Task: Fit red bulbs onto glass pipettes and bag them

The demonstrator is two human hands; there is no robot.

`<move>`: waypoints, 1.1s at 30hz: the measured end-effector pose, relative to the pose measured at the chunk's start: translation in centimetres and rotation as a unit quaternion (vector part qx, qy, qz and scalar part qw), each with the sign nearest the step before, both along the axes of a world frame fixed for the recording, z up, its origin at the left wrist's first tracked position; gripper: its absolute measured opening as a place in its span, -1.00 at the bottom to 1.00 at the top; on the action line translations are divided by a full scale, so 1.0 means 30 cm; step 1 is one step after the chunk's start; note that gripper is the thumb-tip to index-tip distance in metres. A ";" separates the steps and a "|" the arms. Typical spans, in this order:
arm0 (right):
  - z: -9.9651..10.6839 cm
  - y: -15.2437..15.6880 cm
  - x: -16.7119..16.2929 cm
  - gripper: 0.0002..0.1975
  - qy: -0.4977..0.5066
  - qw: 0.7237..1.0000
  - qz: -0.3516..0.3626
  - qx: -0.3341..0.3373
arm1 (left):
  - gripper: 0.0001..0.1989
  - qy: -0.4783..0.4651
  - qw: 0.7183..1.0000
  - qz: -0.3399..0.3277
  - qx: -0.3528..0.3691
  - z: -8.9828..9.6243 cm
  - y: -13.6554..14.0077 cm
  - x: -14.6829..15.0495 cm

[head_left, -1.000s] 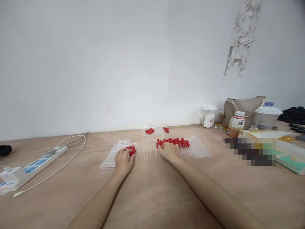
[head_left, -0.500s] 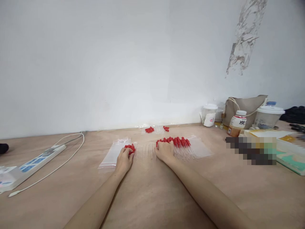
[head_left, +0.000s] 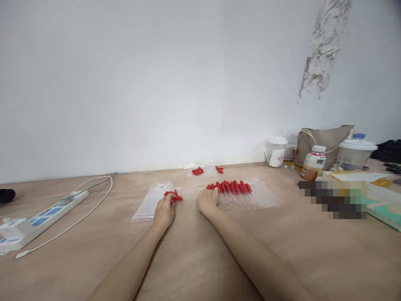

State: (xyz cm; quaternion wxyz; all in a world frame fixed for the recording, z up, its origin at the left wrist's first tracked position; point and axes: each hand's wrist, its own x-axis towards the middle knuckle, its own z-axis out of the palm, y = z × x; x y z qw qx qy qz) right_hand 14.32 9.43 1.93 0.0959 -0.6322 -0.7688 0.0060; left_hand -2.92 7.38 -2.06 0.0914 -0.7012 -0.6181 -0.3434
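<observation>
Tubes tipped in red [head_left: 233, 188] lie side by side on the brown tabletop [head_left: 188, 259], and from where I stand their red ends point away from the person, toward the white wall [head_left: 125, 83]. Their long axes run roughly from the wall toward the person, though those farther right slant, so that their thin pale ends splay out to the right. The right hand [head_left: 207, 200] lies over the left end of this row, most of the red tops reaching out to its right. Its fingers are bent and drawn close together, but the tips are hidden, so I cannot tell whether they grip anything. Just left of that hand is a set of thin clear sticks [head_left: 188, 200], laid nearly parallel, also running wall to person; they fill the space between the two hands. The left hand [head_left: 163, 212] is curled at a little heap of red caps [head_left: 177, 197], which lie jumbled, pointing various ways, just beyond its fingers. Whether it pinches one I cannot tell. Clear plastic bags [head_left: 148, 204] lie to the left of that heap, and another clear sheet [head_left: 265, 195] lies at the right end of the row. Near the wall sit two smaller clusters of red pieces [head_left: 197, 171].
</observation>
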 end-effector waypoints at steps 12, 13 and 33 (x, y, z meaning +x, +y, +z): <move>-0.062 -0.181 0.271 -0.78 0.004 0.966 0.060 0.252 | -0.76 -0.002 0.999 0.008 0.041 0.010 -0.017 -0.007; -0.074 -0.193 0.294 -0.78 0.007 0.963 0.068 0.262 | -0.77 0.001 0.999 0.008 0.045 0.016 -0.021 -0.005; -0.160 -0.181 0.371 -0.79 0.120 0.953 0.110 0.255 | -0.90 0.037 0.997 -0.060 -0.016 0.024 -0.073 0.045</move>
